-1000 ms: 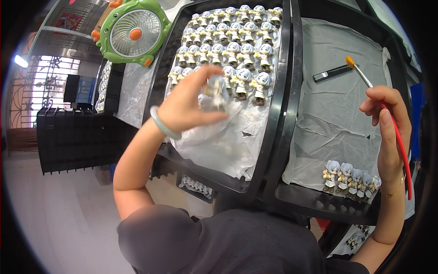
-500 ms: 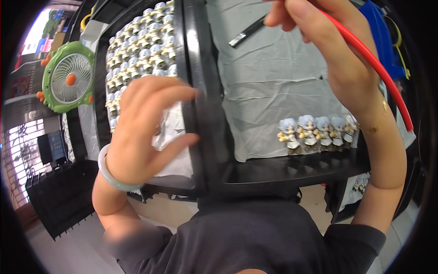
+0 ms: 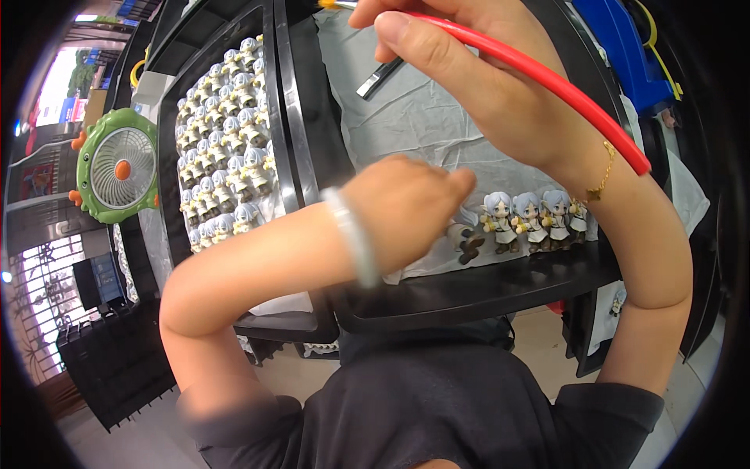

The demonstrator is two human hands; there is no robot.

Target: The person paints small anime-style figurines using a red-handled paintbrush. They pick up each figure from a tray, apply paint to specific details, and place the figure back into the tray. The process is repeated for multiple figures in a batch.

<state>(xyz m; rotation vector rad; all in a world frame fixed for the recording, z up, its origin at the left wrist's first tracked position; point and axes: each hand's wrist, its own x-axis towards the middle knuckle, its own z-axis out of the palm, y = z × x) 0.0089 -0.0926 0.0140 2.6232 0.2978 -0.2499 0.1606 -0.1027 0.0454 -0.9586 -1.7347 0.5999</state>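
1. Gripping tight, the right hand is pinching a long, smooth red paintbrush handle between the thumb and fingers; the handle is running like a thin stick past the wrist.
2. Its little orange brush tip is poking out at the very top edge of the picture.
3. The left hand is reaching across to the right tray, with its fingers curled around a small toy figure. The grip is hiding most of it, so only the brown feet and a bit of pale body are showing.
4. That figure is sitting at the left end of a short row of figures with round grey-blue hair and white clothes, standing near the front of the tray.
5. A smooth, pale green bangle is circling the left wrist, and a thin gold chain is hanging on the right wrist.
6. The right tray is black and shiny, lined with crinkly white paper. A flat black stick is lying on the paper.
7. The left tray is holding many more of the same figures, packed in neat rows.
8. A round green fan with an orange middle is standing just beside it.
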